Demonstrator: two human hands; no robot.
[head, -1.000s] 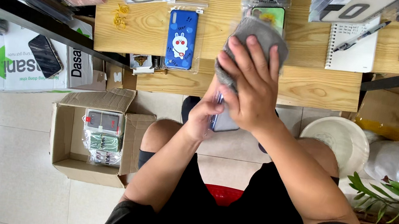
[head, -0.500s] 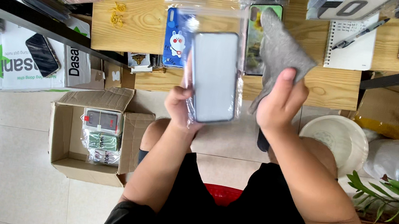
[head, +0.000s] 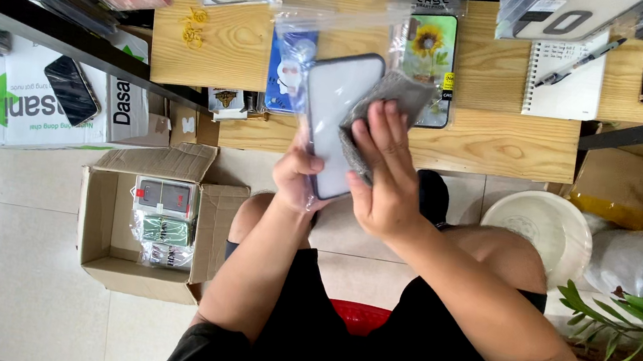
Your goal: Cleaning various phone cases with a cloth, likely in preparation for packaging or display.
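The left hand grips a phone case by its lower edge, upright over the lap. The right hand presses a grey cloth flat against the case's right half, fingers together — wiping looks under way, the left half not covered. At 8 o'clock, an open box holds bagged cases. Beyond, at 12, the wooden surface carries more cases — a notebook at 1.

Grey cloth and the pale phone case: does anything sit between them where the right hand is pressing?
Nothing visible does. The right hand presses the grey cloth straight onto the pale dark-rimmed phone case, which the left hand holds by its lower edge. A clear plastic bag hangs behind the case, not between.
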